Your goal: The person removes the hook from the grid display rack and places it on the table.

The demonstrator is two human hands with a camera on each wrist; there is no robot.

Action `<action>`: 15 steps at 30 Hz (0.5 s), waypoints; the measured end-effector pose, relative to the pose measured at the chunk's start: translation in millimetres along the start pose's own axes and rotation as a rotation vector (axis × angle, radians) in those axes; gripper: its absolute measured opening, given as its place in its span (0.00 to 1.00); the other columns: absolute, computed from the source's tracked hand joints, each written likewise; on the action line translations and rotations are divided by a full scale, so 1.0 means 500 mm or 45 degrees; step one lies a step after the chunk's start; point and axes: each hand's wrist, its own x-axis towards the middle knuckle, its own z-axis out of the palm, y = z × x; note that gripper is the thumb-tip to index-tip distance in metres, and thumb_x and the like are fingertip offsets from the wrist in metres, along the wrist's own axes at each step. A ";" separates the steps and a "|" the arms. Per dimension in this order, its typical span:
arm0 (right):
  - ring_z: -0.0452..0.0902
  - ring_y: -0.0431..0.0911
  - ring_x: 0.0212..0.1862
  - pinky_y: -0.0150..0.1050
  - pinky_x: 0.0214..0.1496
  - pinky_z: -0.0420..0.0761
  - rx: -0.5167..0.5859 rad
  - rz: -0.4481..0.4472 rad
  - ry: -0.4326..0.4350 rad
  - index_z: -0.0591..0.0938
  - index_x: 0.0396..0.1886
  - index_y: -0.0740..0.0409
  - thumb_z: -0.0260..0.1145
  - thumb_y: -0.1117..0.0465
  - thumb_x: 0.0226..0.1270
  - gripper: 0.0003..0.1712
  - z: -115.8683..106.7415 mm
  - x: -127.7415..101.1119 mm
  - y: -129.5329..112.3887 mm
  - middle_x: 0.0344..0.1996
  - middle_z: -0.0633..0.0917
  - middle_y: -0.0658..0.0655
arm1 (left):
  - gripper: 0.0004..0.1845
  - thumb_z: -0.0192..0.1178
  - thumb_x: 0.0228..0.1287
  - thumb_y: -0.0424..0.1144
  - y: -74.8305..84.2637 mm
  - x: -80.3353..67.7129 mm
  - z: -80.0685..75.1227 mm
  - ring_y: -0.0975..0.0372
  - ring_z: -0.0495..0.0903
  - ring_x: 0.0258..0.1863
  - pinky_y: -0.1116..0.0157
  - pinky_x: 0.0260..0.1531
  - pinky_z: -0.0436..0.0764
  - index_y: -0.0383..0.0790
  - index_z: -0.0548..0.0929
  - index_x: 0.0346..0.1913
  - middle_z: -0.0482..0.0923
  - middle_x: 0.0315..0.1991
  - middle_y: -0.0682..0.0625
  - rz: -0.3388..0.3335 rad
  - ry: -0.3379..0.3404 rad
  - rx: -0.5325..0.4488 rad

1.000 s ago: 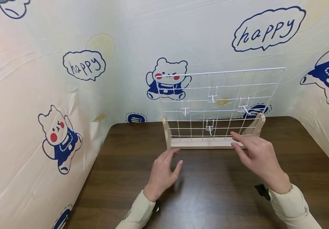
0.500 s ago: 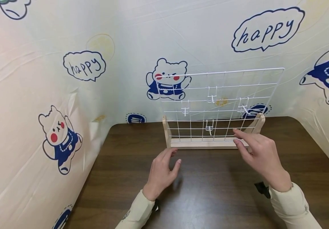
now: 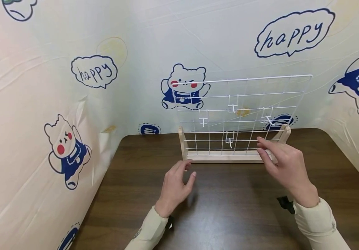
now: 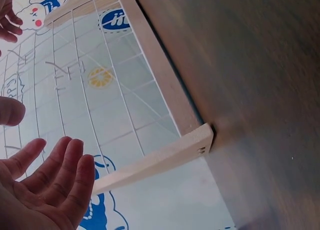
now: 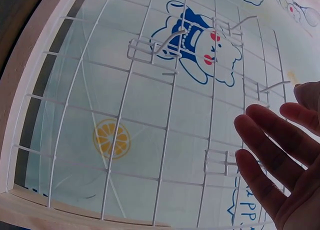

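A white wire grid panel (image 3: 238,111) stands upright in a light wooden base (image 3: 226,158) at the back of the dark wooden table (image 3: 229,208). Several small white hooks (image 3: 232,104) hang on the grid. My right hand (image 3: 283,166) hovers open in front of the grid's lower right part, fingertips close to the wires; whether they touch is unclear. My left hand (image 3: 176,184) hovers open just in front of the base's left post (image 3: 182,144), holding nothing. In the wrist views the grid (image 5: 150,115), the base (image 4: 165,110) and the relaxed fingers (image 4: 55,175) show close up.
A cartoon-bear printed cloth (image 3: 73,86) walls in the table on the left, back and right. A small black clip-like object (image 3: 285,203) lies on the table beside my right wrist.
My right hand has drifted slightly up and to the right along the grid's lower edge. My left hand has barely moved.
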 end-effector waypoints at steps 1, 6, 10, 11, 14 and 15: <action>0.87 0.52 0.27 0.44 0.28 0.80 -0.008 -0.002 0.003 0.88 0.55 0.63 0.58 0.50 0.80 0.23 0.000 0.001 0.001 0.35 0.93 0.60 | 0.21 0.68 0.69 0.42 -0.001 0.000 0.000 0.59 0.88 0.45 0.58 0.46 0.89 0.41 0.81 0.61 0.87 0.48 0.48 -0.001 0.006 -0.002; 0.85 0.51 0.25 0.42 0.25 0.78 -0.015 -0.021 0.057 0.88 0.54 0.62 0.51 0.42 0.83 0.31 0.006 0.006 0.004 0.34 0.93 0.59 | 0.21 0.68 0.68 0.41 -0.004 0.002 0.001 0.57 0.89 0.45 0.57 0.47 0.90 0.42 0.81 0.62 0.87 0.50 0.47 -0.016 0.020 -0.025; 0.83 0.50 0.23 0.40 0.24 0.76 -0.008 -0.024 0.083 0.89 0.53 0.61 0.51 0.42 0.83 0.31 0.011 0.007 0.006 0.32 0.93 0.59 | 0.21 0.68 0.68 0.41 -0.006 0.002 0.002 0.57 0.89 0.44 0.58 0.47 0.90 0.42 0.81 0.61 0.87 0.50 0.49 -0.026 0.025 -0.030; 0.83 0.50 0.23 0.40 0.24 0.75 -0.006 -0.025 0.089 0.89 0.53 0.61 0.51 0.42 0.83 0.31 0.011 0.007 0.006 0.32 0.93 0.59 | 0.21 0.68 0.68 0.41 -0.006 0.002 0.002 0.57 0.89 0.44 0.58 0.46 0.90 0.42 0.81 0.61 0.87 0.50 0.49 -0.027 0.029 -0.034; 0.84 0.50 0.25 0.42 0.25 0.76 -0.009 -0.027 0.099 0.89 0.53 0.61 0.52 0.42 0.83 0.30 0.011 0.007 0.007 0.32 0.93 0.59 | 0.20 0.68 0.68 0.40 -0.007 0.003 0.002 0.56 0.89 0.44 0.59 0.45 0.90 0.41 0.81 0.60 0.87 0.49 0.47 -0.026 0.041 -0.043; 0.85 0.51 0.25 0.42 0.25 0.76 -0.008 -0.026 0.103 0.89 0.53 0.61 0.52 0.42 0.83 0.30 0.011 0.008 0.008 0.32 0.93 0.59 | 0.20 0.68 0.68 0.40 -0.007 0.003 0.002 0.56 0.89 0.44 0.60 0.45 0.90 0.41 0.82 0.60 0.87 0.49 0.47 -0.025 0.048 -0.045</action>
